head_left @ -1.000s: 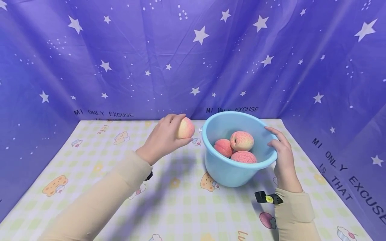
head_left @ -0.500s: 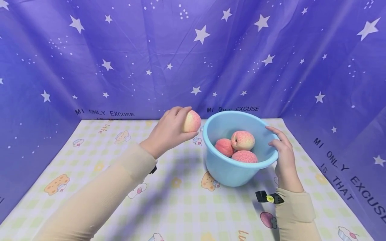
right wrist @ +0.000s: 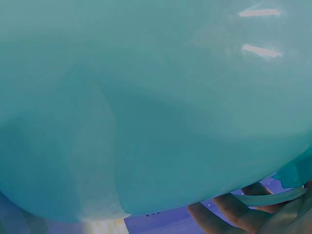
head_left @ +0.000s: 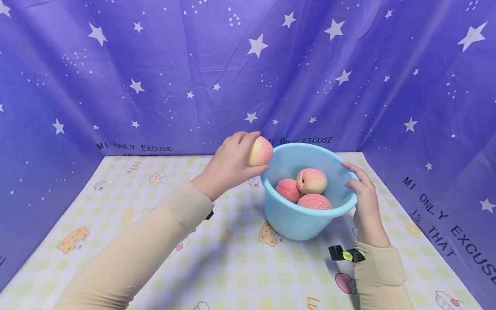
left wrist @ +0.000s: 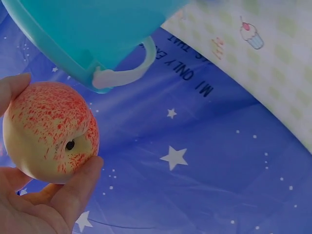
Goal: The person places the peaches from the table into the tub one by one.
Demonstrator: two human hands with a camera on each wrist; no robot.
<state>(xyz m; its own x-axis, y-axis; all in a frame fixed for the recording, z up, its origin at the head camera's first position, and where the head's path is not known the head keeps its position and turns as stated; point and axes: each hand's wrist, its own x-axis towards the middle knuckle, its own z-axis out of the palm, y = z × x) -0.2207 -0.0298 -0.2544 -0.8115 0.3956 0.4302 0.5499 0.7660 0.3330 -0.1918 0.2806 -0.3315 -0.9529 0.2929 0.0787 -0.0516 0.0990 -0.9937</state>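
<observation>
My left hand [head_left: 232, 161] grips a pink-and-yellow peach [head_left: 261, 151] between fingers and thumb, at the left rim of a light blue bucket [head_left: 300, 221]. In the left wrist view the same peach [left wrist: 51, 131] shows its dark stem hollow, with fingertips on its sides. Inside the bucket lie three more peaches: a reddish one [head_left: 288, 190], a speckled yellow-pink one [head_left: 311, 181] and a pink one [head_left: 314, 202] in front. My right hand [head_left: 364, 202] holds the bucket's right rim. In the right wrist view the bucket wall [right wrist: 156, 122] fills most of the picture, with fingers [right wrist: 234, 209] below it.
A checked tablecloth [head_left: 228, 275] with cartoon prints covers the table. Purple star-patterned curtains [head_left: 217, 56] stand around the back and sides. A pale handle [left wrist: 126, 75] hangs from the bucket in the left wrist view. Each wrist wears a black strap [head_left: 346, 254].
My left hand has carried the peach to the right and slightly up, from beside the bucket to its left rim. The right hand and the bucket have stayed in place.
</observation>
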